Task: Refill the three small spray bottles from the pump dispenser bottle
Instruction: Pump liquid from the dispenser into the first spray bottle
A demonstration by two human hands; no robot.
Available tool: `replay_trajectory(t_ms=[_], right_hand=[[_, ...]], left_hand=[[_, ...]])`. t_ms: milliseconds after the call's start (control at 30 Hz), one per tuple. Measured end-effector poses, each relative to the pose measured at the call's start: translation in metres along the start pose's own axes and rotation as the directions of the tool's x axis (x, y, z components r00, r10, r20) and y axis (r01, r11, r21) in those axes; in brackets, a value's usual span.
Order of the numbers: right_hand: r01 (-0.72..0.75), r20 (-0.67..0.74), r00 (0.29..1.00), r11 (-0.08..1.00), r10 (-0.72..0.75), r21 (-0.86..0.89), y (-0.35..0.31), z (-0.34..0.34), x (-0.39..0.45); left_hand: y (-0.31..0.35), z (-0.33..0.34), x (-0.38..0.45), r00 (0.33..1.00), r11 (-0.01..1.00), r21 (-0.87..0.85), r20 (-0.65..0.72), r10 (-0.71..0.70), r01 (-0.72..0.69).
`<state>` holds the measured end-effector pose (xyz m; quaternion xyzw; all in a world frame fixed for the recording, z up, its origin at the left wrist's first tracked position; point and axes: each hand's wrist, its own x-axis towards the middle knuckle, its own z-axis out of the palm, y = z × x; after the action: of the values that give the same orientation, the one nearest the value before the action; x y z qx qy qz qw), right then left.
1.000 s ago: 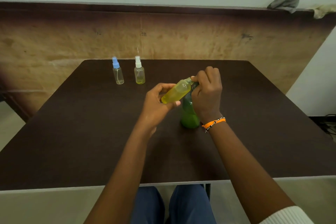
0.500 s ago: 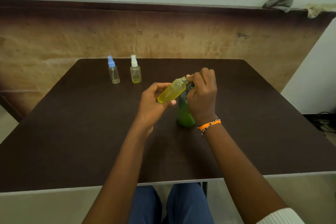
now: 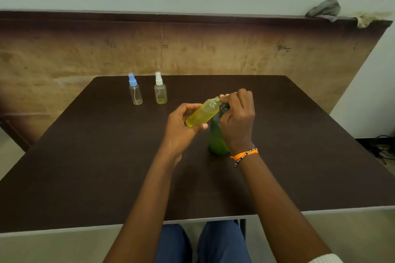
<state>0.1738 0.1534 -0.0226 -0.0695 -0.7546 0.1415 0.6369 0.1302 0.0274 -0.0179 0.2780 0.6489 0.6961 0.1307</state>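
Dark table (image 3: 85, 166); left hand (image 3: 181, 128) fingers curled around yellow spray bottle (image 3: 203, 114), right hand (image 3: 237, 119) fingers clenched atop green pump bottle (image 3: 217, 143).

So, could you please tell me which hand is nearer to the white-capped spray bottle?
Left. The left hand is nearer the white-capped spray bottle, just in front of it; the right hand is farther right, over the green bottle.

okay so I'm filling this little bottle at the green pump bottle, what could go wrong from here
1. The small bottle in your left hand is tilted with its narrow open neck at the pump; it already looks nearly full, so another pump could overflow onto the table.
2. Your right hand covers the pump head, so the spout's aim is hidden; liquid may miss the neck.
3. Pressing down on the green pump bottle with nothing steadying its base could tip it.
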Motion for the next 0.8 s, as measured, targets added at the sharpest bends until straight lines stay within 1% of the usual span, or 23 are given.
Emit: replay_trajectory(t_ms=[200, 400, 567, 667, 800], right_hand=[[-0.006, 0.059, 0.998, 1.0, 0.006, -0.004, -0.003, -0.003, 0.013], [0.018, 0.0, 1.0, 1.0, -0.018, -0.002, 0.003, 0.0, 0.004], [0.011, 0.031, 0.999, 1.0, -0.01, -0.011, 0.0, 0.001, 0.011], [0.038, 0.052, 0.998, 0.999, -0.036, -0.033, 0.002, 0.0, 0.014], [0.046, 0.019, 0.999, 0.998, -0.046, -0.037, 0.006, 0.001, 0.006]], left_hand=[[0.009, -0.003, 0.0, 1.0, 1.0, -0.001, 0.013, 0.012, -0.012], [0.0, 0.0, 0.001, 1.0, 1.0, -0.009, 0.013, -0.009, 0.009], [0.003, -0.002, 0.003, 1.0, 1.0, -0.002, 0.014, 0.005, -0.005], [0.005, -0.003, 0.005, 1.0, 1.0, -0.003, 0.019, 0.012, -0.012], [-0.001, -0.001, 0.006, 1.0, 1.0, 0.0, 0.01, 0.001, -0.001]])
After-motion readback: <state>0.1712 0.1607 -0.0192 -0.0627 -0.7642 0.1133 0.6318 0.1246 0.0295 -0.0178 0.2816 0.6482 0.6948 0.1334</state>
